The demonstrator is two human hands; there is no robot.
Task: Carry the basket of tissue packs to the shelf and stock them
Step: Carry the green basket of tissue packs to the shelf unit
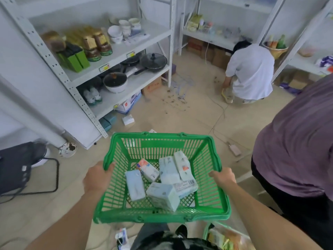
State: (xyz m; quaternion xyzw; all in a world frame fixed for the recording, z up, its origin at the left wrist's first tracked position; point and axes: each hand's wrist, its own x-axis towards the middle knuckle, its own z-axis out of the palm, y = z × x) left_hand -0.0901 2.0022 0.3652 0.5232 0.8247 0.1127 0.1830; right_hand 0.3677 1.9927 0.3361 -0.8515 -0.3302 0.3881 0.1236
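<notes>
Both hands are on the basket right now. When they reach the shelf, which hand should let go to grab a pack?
Probably right. The right hand grips the basket rim nearest most packs, and the left hand sits on the shelf side, so it can hold on.

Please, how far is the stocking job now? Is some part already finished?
Done: the green basket is picked up. In hand: left hand and right hand grip its side rims, carrying it over the floor. Left: the tissue packs all lie inside; none is on the shelf yet.
</notes>
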